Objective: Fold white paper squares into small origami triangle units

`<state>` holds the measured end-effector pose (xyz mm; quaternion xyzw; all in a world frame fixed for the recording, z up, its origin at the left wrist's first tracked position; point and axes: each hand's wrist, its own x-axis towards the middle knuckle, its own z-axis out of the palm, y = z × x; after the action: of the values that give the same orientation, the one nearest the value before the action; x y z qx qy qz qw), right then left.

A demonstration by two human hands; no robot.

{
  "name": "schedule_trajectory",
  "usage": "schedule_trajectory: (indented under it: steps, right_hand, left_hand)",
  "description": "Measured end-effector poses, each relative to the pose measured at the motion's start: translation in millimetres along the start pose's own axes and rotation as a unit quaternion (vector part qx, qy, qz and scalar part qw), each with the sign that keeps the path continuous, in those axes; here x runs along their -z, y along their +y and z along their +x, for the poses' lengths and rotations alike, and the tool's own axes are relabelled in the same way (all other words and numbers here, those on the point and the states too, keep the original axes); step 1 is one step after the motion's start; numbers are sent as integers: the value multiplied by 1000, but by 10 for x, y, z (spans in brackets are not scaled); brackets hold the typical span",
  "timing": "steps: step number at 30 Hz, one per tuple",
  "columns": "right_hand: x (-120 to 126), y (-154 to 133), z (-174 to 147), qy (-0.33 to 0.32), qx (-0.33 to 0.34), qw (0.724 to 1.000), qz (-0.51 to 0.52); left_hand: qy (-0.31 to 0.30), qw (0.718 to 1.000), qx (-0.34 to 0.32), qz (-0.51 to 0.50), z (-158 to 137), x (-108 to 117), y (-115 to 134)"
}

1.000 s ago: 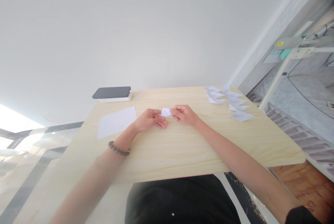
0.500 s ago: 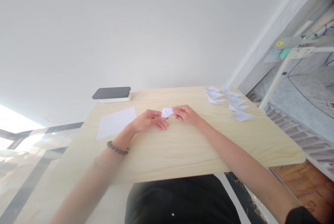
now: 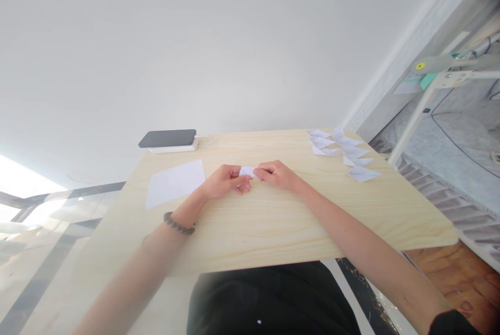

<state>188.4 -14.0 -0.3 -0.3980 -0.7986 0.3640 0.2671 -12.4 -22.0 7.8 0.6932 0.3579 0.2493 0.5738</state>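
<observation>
Between my two hands is a small piece of folded white paper [image 3: 246, 171], held above the middle of the table. My left hand [image 3: 227, 181] grips its left part, thumb over the front and fingers behind. On the other side, the thumb and curled fingers of my right hand [image 3: 274, 174] pinch its right end. My fingers hide much of the paper, so its full shape does not show. A flat white sheet of paper [image 3: 175, 184] lies left of my left hand. Several folded paper boats [image 3: 354, 151] stand in two rows at the right back.
A dark-topped phone [image 3: 167, 138] rests on a white block at the table's back left, with a white cable at its right. The pale wooden table [image 3: 273, 231] meets a white wall behind. A white metal frame [image 3: 414, 116] stands beyond the right edge.
My right hand has shifted slightly left and turned the folded paper, which now shows less between my fingers. My left thumb has come over its front.
</observation>
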Motion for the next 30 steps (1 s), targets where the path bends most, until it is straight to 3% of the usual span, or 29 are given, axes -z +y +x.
schedule_trajectory:
  steps: [12, 23, 30]
  right_hand:
    - [9, -24, -18, -25, 11, 1000, -7]
    - [15, -37, -30, -37, 8, 999, 5]
    - [2, -51, -35, -53, 1, 999, -4]
  left_hand:
    - [3, 996, -20, 84, -12, 12, 22]
    - [25, 998, -21, 56, -4, -40, 17]
    - [33, 994, -27, 103, -10, -16, 22]
